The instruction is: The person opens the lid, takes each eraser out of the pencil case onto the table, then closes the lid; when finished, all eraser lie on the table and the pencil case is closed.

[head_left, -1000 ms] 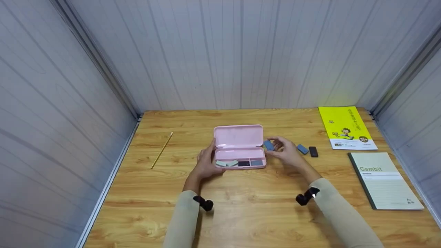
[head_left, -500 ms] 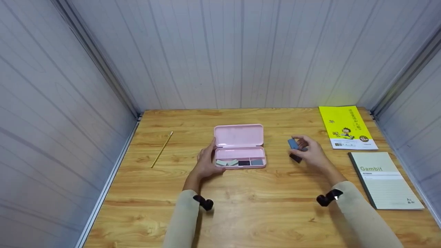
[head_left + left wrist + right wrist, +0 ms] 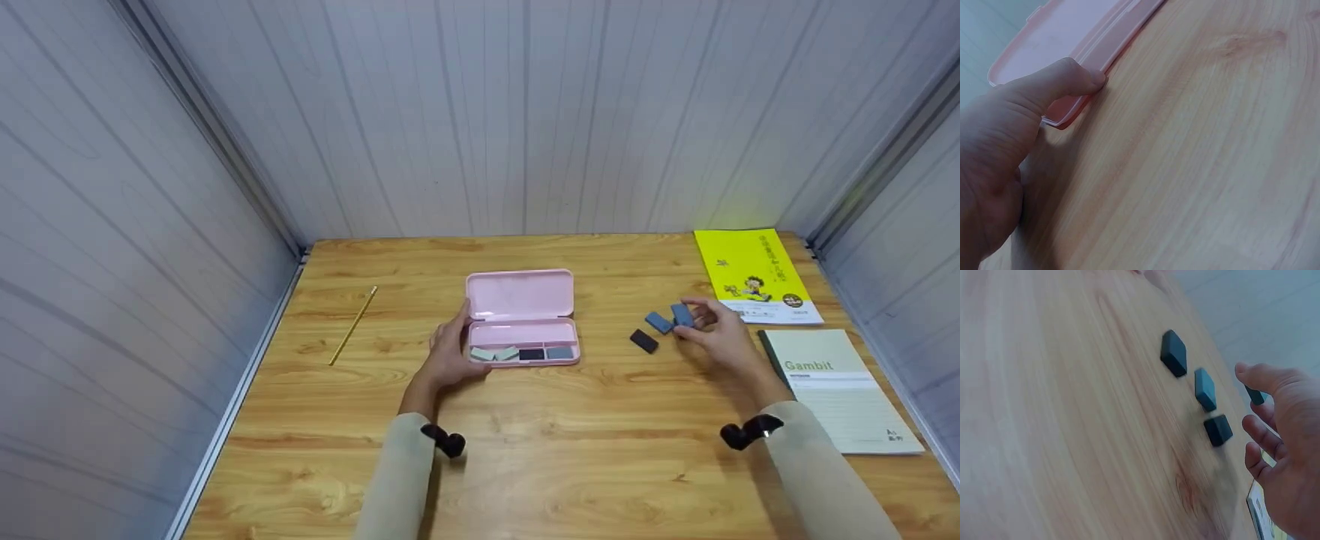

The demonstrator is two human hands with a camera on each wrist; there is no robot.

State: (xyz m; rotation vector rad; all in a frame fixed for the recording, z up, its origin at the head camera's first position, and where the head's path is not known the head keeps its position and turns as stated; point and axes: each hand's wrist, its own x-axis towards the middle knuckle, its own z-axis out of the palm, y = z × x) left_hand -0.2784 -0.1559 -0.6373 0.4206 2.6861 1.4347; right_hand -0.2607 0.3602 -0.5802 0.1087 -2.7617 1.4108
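Observation:
My left hand holds the left end of an open pink pencil case, its thumb over the front edge. Two pale erasers, a black one and a grey-blue one lie in its front compartment. To the right, my right hand pinches a blue eraser between thumb and fingers, above the table. Left of this hand lie another blue eraser and a black eraser. In the right wrist view a further black eraser lies beside the blue one; the hand mostly hides it in the head view.
A gold-coloured pencil lies on the left of the wooden table. At the right are a yellow booklet and a pale notebook below it. Panelled walls enclose the back and sides.
My right hand has moved right, away from the pencil case, with the blue eraser. A black eraser now lies left of the blue one on the table. The left hand has stayed in place.

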